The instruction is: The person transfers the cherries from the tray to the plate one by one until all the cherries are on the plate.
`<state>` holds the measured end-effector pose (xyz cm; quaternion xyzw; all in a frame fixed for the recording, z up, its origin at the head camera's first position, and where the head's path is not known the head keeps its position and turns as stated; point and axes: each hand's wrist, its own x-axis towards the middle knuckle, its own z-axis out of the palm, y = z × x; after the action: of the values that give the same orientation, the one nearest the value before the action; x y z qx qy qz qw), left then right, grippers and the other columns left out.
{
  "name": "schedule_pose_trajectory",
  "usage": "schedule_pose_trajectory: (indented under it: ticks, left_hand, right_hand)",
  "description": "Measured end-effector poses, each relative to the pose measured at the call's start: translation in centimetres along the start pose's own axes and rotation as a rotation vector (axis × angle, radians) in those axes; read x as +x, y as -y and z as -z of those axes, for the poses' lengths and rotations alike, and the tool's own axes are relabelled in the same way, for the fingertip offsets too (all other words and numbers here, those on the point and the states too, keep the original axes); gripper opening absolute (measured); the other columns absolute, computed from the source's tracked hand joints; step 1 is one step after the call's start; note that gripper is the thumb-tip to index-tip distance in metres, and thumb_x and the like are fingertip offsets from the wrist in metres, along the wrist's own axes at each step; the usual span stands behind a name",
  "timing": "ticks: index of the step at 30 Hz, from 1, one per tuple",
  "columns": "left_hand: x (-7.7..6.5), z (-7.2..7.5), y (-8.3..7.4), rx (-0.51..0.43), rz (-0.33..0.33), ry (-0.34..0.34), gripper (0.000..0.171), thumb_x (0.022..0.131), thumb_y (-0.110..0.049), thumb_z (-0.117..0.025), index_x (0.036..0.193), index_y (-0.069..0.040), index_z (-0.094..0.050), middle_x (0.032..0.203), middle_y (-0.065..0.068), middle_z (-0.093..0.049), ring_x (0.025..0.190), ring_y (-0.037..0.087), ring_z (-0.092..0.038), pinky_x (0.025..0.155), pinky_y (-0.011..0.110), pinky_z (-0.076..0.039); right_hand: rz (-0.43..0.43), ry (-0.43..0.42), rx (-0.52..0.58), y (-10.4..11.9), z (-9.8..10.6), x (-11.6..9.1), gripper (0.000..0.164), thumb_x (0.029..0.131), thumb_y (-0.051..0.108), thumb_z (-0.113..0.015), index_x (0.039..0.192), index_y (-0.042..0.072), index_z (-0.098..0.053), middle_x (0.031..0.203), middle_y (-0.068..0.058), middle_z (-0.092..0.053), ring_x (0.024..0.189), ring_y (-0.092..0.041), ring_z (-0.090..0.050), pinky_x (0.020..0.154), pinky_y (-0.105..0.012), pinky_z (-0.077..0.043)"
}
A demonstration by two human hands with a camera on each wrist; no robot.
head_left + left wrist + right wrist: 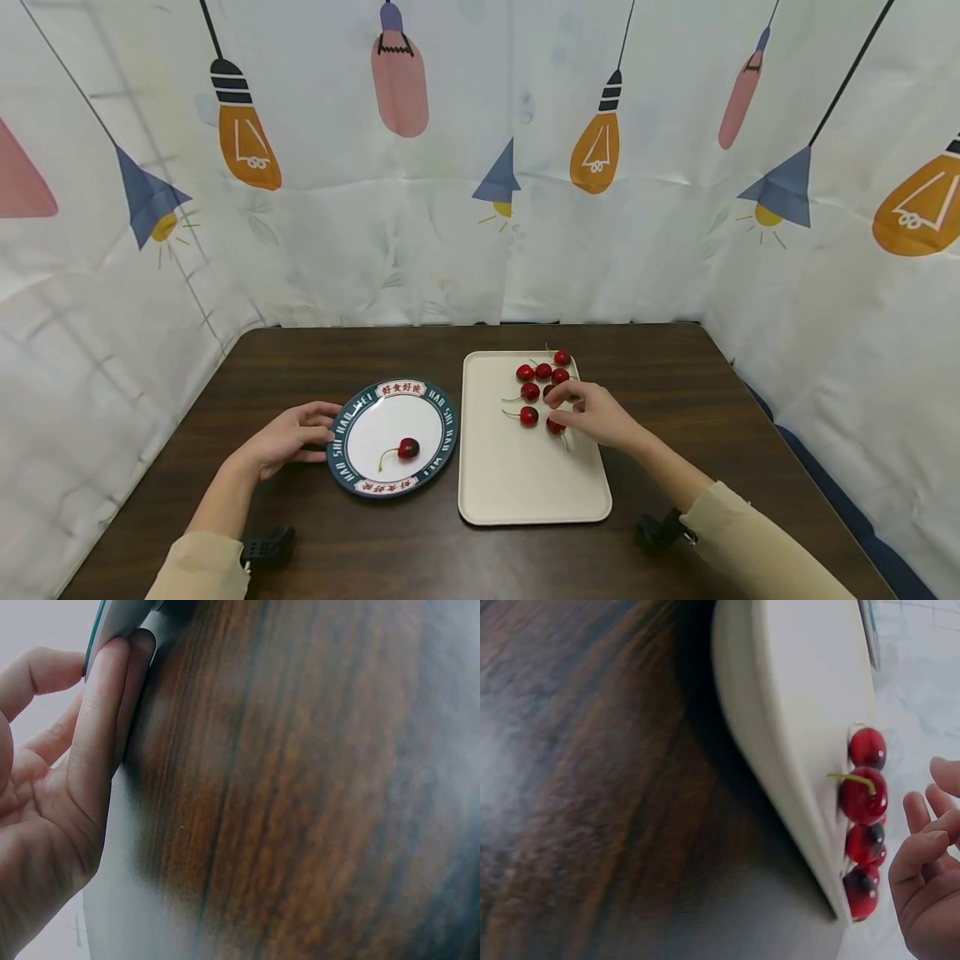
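A white plate (387, 421) with a dark green lettered rim lies on the left, carrying one dark red cherry (408, 448) with a green stem. My left hand (295, 435) holds the plate's left edge; in the left wrist view, fingertips (112, 664) meet the rim (120, 616). To the right, a cream tray (534, 483) bears several cherries with stems near its far end. Over the tray's right side hovers my right hand (592, 412), its fingers loosely bent above a cherry (555, 426). The right wrist view has this hand (934, 870) apart from the cherries (865, 796), holding nothing.
Both dishes sit side by side on a dark brown wooden table (360, 550). A pale curtain (450, 267) printed with hanging lamps surrounds the table at the back and sides.
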<state>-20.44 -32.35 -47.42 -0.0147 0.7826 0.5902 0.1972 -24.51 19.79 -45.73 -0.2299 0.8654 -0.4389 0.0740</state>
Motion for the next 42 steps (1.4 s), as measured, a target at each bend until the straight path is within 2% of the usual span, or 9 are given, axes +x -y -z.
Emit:
schedule_pose_trajectory:
  ticks: [1,4,8,10,13,24,27,30,42]
  left_hand:
    - [0.0,0.0,0.0,0.000,-0.001,0.000,0.059,0.100,-0.010,-0.062,0.150,0.007,-0.036,0.132,0.024,-0.056,0.100,0.027,-0.063,0.085,0.043,-0.061]
    - [0.0,0.0,0.0,-0.001,-0.004,0.002,0.058,0.100,-0.009,-0.062,0.150,0.007,-0.036,0.131,0.023,-0.057,0.100,0.027,-0.063,0.085,0.043,-0.061]
    - [0.0,0.0,0.1,-0.008,-0.004,0.002,0.058,0.100,-0.009,-0.061,0.150,0.007,-0.036,0.129,0.023,-0.058,0.099,0.027,-0.064,0.085,0.043,-0.061]
    - [-0.1,0.0,0.1,-0.007,-0.004,0.001,0.058,0.100,-0.008,-0.061,0.150,0.007,-0.036,0.129,0.023,-0.058,0.099,0.027,-0.063,0.085,0.043,-0.061]
    - [-0.1,0.0,0.1,-0.006,-0.005,-0.002,0.058,0.100,-0.009,-0.061,0.150,0.008,-0.036,0.129,0.023,-0.057,0.099,0.027,-0.063,0.084,0.042,-0.061]
    - [0.0,-0.1,0.1,-0.019,-0.007,-0.001,0.058,0.100,-0.009,-0.063,0.149,0.007,-0.037,0.128,0.021,-0.060,0.098,0.026,-0.064,0.084,0.042,-0.061]
    - [0.0,-0.1,0.2,-0.019,-0.007,-0.001,0.058,0.100,-0.010,-0.062,0.149,0.007,-0.037,0.128,0.021,-0.060,0.098,0.026,-0.064,0.084,0.042,-0.061]
    - [0.0,-0.1,0.2,-0.017,-0.006,-0.001,0.058,0.100,-0.010,-0.062,0.150,0.007,-0.037,0.128,0.021,-0.060,0.098,0.026,-0.064,0.084,0.042,-0.061]
    - [0.0,-0.1,0.3,-0.011,-0.007,-0.013,0.059,0.100,-0.010,-0.062,0.150,0.006,-0.037,0.130,0.021,-0.059,0.099,0.026,-0.064,0.084,0.042,-0.061]
  right_hand:
    - [0.001,0.000,-0.003,-0.2,0.0,-0.1,0.024,0.096,0.014,-0.071,0.118,0.004,-0.071,0.113,-0.010,-0.070,0.105,-0.022,-0.061,0.084,-0.032,-0.053]
    - [-0.024,0.003,0.002,-0.8,0.1,-0.2,0.025,0.096,0.016,-0.072,0.118,0.005,-0.071,0.114,-0.010,-0.070,0.104,-0.024,-0.061,0.081,-0.032,-0.053]
    - [-0.066,0.012,0.026,-1.4,0.2,-0.4,0.027,0.094,0.016,-0.074,0.118,0.005,-0.070,0.114,-0.010,-0.069,0.080,-0.019,-0.059,0.067,-0.030,-0.050]
    - [-0.076,0.017,0.030,-1.6,0.2,-0.5,0.028,0.093,0.016,-0.075,0.118,0.006,-0.070,0.113,-0.009,-0.068,0.066,-0.016,-0.053,0.060,-0.028,-0.046]
    - [-0.084,0.025,0.023,-1.8,0.2,-0.6,0.028,0.092,0.015,-0.076,0.118,0.007,-0.070,0.112,-0.006,-0.069,0.057,-0.014,-0.044,0.055,-0.028,-0.039]
    - [-0.068,0.072,-0.006,-2.0,0.3,-0.4,0.026,0.092,0.015,-0.076,0.117,0.009,-0.072,0.113,-0.004,-0.068,0.077,-0.017,-0.058,0.064,-0.031,-0.047]
    - [-0.054,0.091,-0.021,-2.0,0.2,-0.3,0.025,0.092,0.014,-0.076,0.116,0.010,-0.072,0.113,-0.004,-0.068,0.096,-0.020,-0.061,0.075,-0.036,-0.052]
    - [-0.051,0.105,-0.036,-2.0,0.2,-0.2,0.026,0.091,0.014,-0.076,0.117,0.012,-0.073,0.113,-0.002,-0.068,0.104,-0.022,-0.060,0.084,-0.039,-0.053]
    - [-0.052,0.126,-0.061,-1.8,0.0,0.0,0.026,0.091,0.014,-0.076,0.117,0.013,-0.073,0.111,-0.001,-0.067,0.097,-0.021,-0.059,0.078,-0.037,-0.054]
